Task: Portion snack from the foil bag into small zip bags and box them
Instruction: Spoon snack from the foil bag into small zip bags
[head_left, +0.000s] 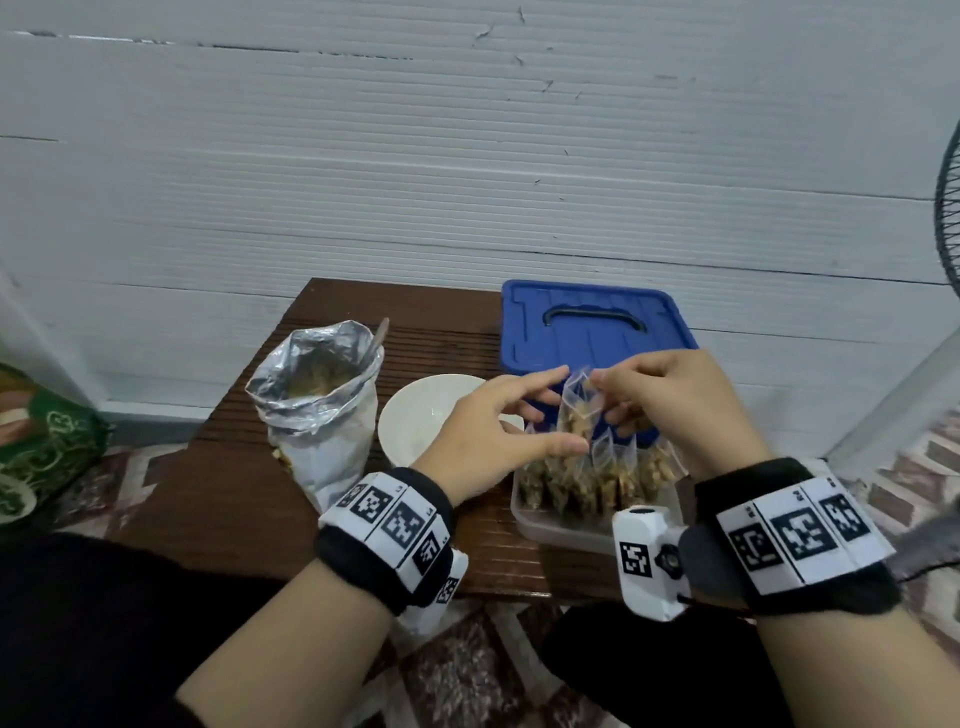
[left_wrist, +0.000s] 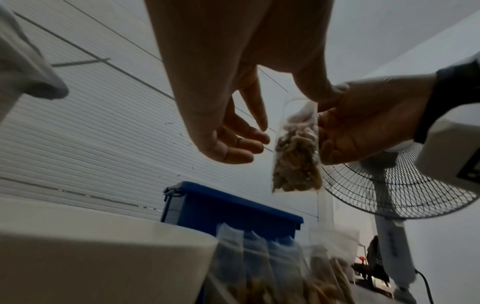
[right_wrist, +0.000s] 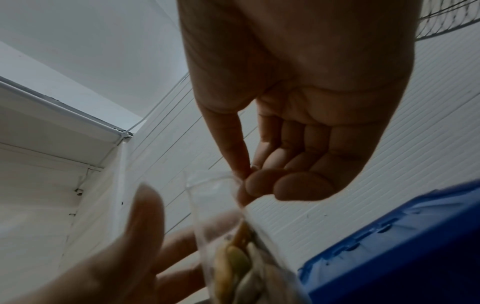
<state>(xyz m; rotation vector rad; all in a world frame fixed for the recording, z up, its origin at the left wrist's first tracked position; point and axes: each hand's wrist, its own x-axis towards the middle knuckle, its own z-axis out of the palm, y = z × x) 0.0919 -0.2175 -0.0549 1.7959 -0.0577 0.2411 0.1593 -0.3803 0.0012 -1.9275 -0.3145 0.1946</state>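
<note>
A: State the grip on the zip bag (head_left: 577, 410).

B: The right hand (head_left: 680, 402) pinches the bag's top edge between thumb and fingertips; the remaining fingers curl under the palm. The bag hangs upright below that pinch, its lower half filled with snack pieces.

A: And the left hand (head_left: 485, 441)?

B: Its fingers are loosely spread just left of the pinch. In the left wrist view the fingertips (left_wrist: 255, 135) stand just beside the bag with a gap showing. In the head view the thumb lies near the bag's lower part — contact there cannot be confirmed.

A: What sits under the grip?

B: The clear box (head_left: 550, 525), directly below the held bag, with a row of filled bags (head_left: 587, 480) standing upright in it. The held bag is above their tops.

A: Behind the grip?

B: A blue lid (head_left: 592, 327) with a dark handle, on a container beyond both hands.

A: To the left of the grip?

B: A white bowl (head_left: 415, 415) just past the left hand, then the foil bag (head_left: 317, 405) — open at the top, upright, a utensil handle protruding from it. All rest on the brown table (head_left: 234, 493).
</note>
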